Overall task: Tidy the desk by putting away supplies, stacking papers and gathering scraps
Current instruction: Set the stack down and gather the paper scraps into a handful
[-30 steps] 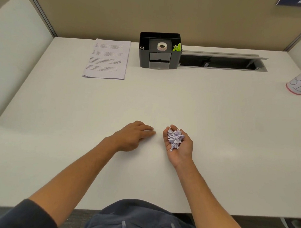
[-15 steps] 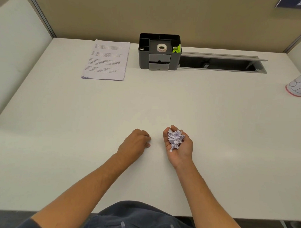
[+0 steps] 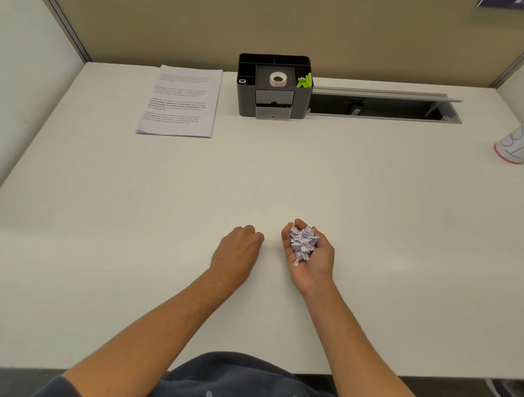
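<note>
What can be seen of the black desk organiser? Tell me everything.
The black plastic desk organiser stands upright at the back of the white desk, against the partition, just right of the stack of printed papers. Its open top is split into compartments: a roll of clear tape in the middle, a lime-green clip at right. Two grey drawers sit in front, the lower slightly out.

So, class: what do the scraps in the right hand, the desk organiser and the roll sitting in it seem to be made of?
Scraps: thin printed paper, matt, torn and crumpled, with bits of text showing.
Desk organiser: probably moulded plastic, dark and matt, with thin even walls and paler drawer fronts.
Roll: likely clear adhesive tape on a white core, slightly glossy and translucent.
</note>
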